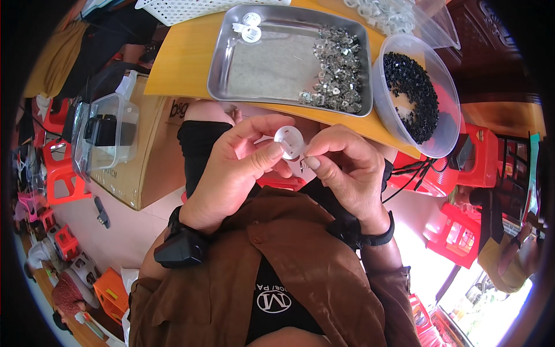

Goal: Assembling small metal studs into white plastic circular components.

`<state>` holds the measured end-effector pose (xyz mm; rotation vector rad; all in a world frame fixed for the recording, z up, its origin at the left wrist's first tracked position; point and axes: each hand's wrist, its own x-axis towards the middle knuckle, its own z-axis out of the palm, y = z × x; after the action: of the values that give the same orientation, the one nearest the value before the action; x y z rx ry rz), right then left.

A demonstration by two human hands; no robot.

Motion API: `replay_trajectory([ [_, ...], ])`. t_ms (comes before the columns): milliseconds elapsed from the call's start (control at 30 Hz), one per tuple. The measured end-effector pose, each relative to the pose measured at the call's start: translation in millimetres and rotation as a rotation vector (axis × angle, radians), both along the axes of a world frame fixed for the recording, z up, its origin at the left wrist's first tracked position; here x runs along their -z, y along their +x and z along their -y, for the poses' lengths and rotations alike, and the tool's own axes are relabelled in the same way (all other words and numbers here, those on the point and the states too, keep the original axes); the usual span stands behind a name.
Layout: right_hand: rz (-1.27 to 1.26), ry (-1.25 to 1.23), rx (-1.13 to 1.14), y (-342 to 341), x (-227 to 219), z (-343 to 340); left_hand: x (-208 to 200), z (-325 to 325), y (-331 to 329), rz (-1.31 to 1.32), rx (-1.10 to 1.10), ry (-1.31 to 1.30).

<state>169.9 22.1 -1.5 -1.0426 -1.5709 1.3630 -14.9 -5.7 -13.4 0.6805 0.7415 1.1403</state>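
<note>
Plastic disc [293, 140] sits pinched in left hand [230, 163]; what right hand [354, 168] holds is unclear.

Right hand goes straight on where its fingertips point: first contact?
Probably the white disc pinched in the left hand. It sits just to the left of the right hand's fingertips; whether they already touch is hard to tell from this view.

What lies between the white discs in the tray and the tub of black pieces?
In the head view: mostly bare tray floor, then a heap of small metallic-looking parts, then the tray's right wall.
</note>
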Motion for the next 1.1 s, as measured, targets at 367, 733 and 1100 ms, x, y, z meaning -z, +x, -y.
replay_trajectory([
  [367, -0.034, 0.266, -0.063, -1.9, -4.9, -6.2, -5.9, -0.4, -4.1, 0.083, 0.105, -0.104],
  [733, -0.11, 0.16, -0.149, -1.2, -0.6, -5.0, -2.0, -0.7, -4.3, 0.021, 0.118, -0.172],
  [1100, 0.01, 0.191, -0.056, -5.0, 6.3, -7.6, -6.9, 0.8, -1.3, 0.042, 0.172, -0.183],
])
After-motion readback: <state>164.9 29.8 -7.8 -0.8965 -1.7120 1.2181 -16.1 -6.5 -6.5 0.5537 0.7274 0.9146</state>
